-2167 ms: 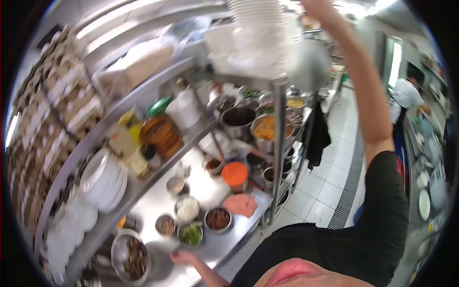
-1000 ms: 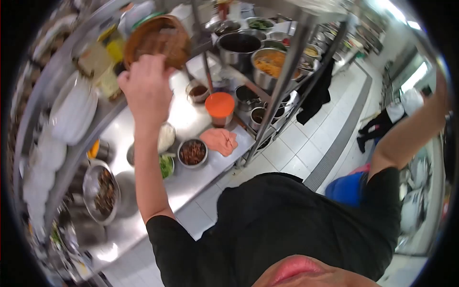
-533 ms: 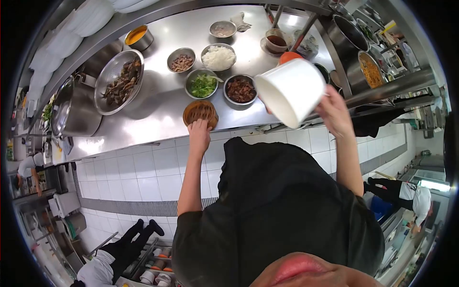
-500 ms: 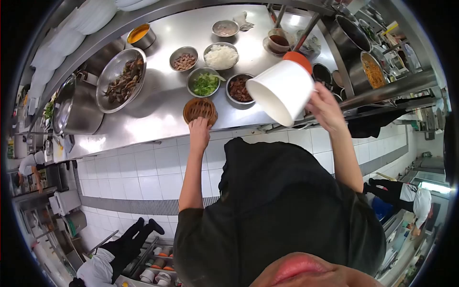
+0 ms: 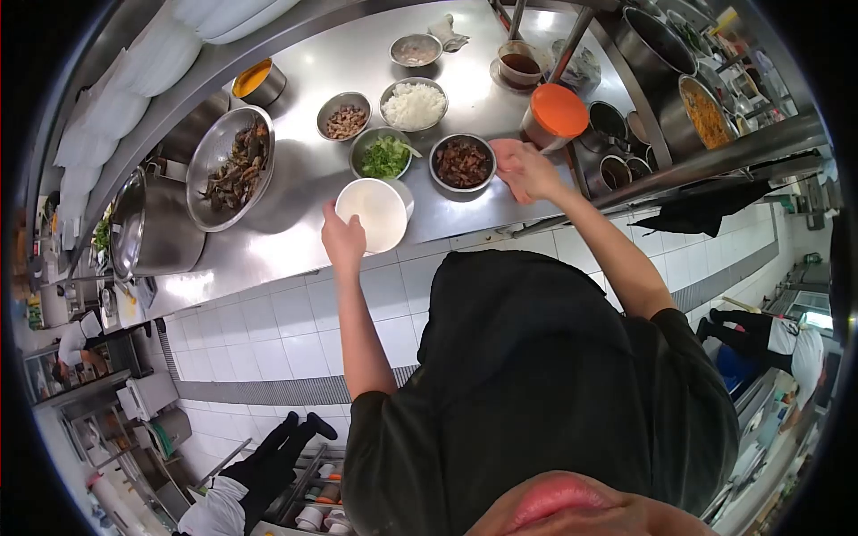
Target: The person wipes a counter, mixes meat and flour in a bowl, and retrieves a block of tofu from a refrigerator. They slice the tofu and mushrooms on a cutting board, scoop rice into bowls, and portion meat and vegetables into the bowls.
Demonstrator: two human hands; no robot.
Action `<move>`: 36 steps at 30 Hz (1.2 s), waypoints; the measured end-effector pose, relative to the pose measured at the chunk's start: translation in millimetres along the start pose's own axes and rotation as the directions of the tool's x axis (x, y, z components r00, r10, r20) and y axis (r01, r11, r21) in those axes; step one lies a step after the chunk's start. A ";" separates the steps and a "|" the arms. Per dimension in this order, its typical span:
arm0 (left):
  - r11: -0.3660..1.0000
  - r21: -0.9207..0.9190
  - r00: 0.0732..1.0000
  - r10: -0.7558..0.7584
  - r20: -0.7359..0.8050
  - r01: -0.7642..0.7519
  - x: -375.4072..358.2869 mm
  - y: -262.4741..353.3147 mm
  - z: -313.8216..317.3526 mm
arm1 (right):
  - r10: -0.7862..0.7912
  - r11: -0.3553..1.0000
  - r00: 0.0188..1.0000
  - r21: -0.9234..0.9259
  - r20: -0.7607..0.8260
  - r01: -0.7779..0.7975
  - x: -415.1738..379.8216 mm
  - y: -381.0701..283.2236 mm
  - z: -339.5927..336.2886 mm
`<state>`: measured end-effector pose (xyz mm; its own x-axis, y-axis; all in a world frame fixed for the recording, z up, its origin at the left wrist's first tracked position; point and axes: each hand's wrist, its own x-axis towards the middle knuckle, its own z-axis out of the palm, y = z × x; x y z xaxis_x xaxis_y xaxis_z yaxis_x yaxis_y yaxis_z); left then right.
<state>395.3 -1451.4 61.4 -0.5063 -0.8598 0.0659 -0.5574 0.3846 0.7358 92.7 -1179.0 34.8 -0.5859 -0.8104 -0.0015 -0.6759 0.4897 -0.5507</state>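
My left hand (image 5: 344,239) is closed on the side of a round white tub (image 5: 374,214) at the front edge of the steel counter, its open mouth facing me. Just behind it sits a steel bowl of chopped greens (image 5: 384,156). My right hand (image 5: 534,171) reaches over the counter, its fingers closed on a flat pink cloth-like thing (image 5: 509,168). Left of that hand is a steel bowl of dark brown chopped food (image 5: 462,163); right behind it stands a white container with an orange lid (image 5: 556,114).
Bowls of white rice (image 5: 413,105), chopped meat (image 5: 344,118) and pale food (image 5: 416,51) stand farther back. A large steel bowl (image 5: 268,179) tilts at left near a big pot (image 5: 170,223). A metal rail (image 5: 706,171) runs along the right. Other people (image 5: 795,348) are around.
The white tub has passed from my right hand to my left, where the brown slatted round thing no longer shows. My right hand has moved left onto something pink. The dark food bowl has shifted right.
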 end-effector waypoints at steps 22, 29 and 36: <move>0.857 0.510 0.994 0.015 0.108 -0.069 182.4 -23.7 57.6 | 0.255 0.961 0.955 0.150 -0.152 -0.233 -59.4 57.0 46.0; 0.884 0.467 0.996 0.032 -0.079 0.009 179.6 10.6 50.4 | 0.271 0.962 0.927 0.096 -0.258 -0.255 -53.6 76.2 67.1; 0.988 -0.149 0.952 0.081 0.296 -0.038 47.1 18.7 152.0 | 0.426 0.788 0.894 0.542 -0.138 -0.292 -70.6 88.7 62.1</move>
<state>261.0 -1433.7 -24.2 -0.7219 -0.6878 -0.0766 -0.4332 0.3628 0.8251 101.9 -1098.3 -65.7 -0.8735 -0.4716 -0.1207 -0.1196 0.4483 -0.8859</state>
